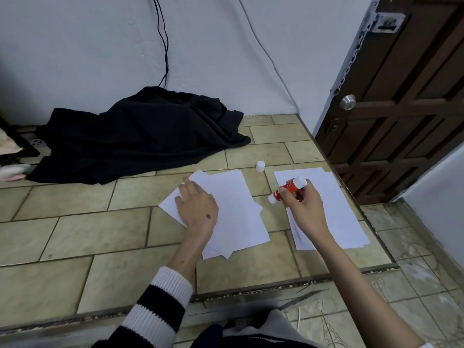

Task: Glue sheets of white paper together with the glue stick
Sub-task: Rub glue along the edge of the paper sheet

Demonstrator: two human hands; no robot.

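Note:
A loose pile of white paper sheets (pixel 233 209) lies fanned out on the tiled floor in the middle of the head view. My left hand (pixel 197 205) rests flat on its left part, fingers spread. To the right lies a second stack of white sheets (pixel 334 209). Above that stack my right hand (pixel 302 200) holds a red and white glue stick (pixel 288 188), tilted with one end down to the left. The stick's white cap (pixel 260 166) stands alone on the floor between the two piles, a little behind them.
A crumpled black cloth (pixel 140 136) lies on the floor behind the left pile, against the wall. A dark wooden door (pixel 401 109) stands at the right. The raised tiled floor ends in a step edge (pixel 276 285) near me.

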